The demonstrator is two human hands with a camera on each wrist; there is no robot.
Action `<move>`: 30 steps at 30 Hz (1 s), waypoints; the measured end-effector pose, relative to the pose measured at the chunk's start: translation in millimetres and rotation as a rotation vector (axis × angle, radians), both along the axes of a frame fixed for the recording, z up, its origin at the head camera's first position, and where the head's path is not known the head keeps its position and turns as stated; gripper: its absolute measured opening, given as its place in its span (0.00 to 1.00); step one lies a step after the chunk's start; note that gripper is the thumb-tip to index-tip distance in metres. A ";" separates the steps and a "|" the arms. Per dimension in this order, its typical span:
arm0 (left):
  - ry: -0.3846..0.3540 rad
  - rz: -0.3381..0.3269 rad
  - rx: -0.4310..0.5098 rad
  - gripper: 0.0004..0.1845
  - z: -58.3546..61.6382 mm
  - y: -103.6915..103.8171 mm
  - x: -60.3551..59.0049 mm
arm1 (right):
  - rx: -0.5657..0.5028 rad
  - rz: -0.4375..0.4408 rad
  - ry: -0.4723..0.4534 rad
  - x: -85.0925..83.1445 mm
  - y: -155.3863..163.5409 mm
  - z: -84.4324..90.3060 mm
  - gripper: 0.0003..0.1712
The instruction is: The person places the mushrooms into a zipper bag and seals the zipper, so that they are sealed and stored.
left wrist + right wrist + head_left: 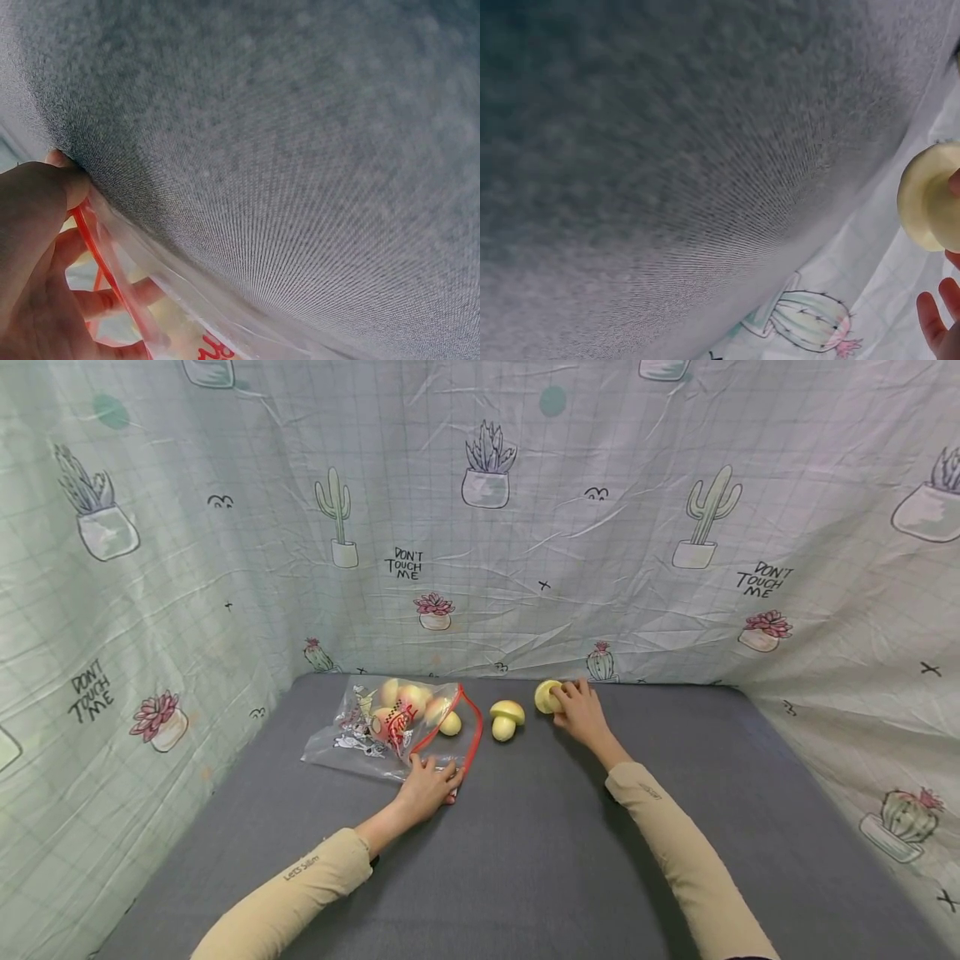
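A clear plastic bag (318, 747) with a red-edged mouth lies on its side at the left, the mouth facing right. Several yellow and orange toy mushrooms (412, 695) are inside it, one near the opening. My left hand (427, 789) pinches the near side of the mouth; in the left wrist view the thumb lies over the red edge (103, 262), other fingers behind the plastic. To the right, my right hand (581, 712) grips a yellow mushroom (545, 695) by its stem. Between the bag and that hand, another mushroom (506, 718) stands on the table.
The dark grey table (517, 860) ends at the back against a pale curtain (525, 552) printed with potted cacti. The same cloth hangs along the left and right sides. Both forearms reach in from the front edge.
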State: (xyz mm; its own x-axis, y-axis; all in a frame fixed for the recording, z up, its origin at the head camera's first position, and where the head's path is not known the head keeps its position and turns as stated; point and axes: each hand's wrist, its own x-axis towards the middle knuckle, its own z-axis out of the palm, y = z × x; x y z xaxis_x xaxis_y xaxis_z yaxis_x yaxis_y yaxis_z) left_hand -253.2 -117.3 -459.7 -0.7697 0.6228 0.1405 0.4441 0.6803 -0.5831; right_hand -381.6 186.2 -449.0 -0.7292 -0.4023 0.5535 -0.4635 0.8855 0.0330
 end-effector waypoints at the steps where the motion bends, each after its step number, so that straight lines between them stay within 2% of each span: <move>1: 0.001 0.000 0.000 0.25 0.2 0.2 -0.1 | -0.004 0.010 0.008 1.5 0.4 0.4 0.24; 5: 0.006 0.005 -0.009 0.25 0.4 0.6 -0.5 | -0.011 0.037 0.023 9.4 0.5 3.6 0.25; 11: 0.000 0.020 -0.019 0.25 0.3 0.2 -0.9 | -0.036 0.059 -0.019 24.4 -1.6 8.8 0.25; 16: -0.009 0.027 -0.022 0.25 0.6 -0.5 -0.7 | -0.060 0.093 0.005 34.0 -5.9 10.4 0.25; 22: 0.000 0.014 -0.013 0.25 0.7 0.0 0.2 | -0.130 0.139 0.009 45.8 -14.5 7.7 0.22; 30: 0.003 0.015 -0.014 0.24 -0.5 1.9 0.3 | -0.213 0.171 -0.055 63.5 -32.5 3.3 0.20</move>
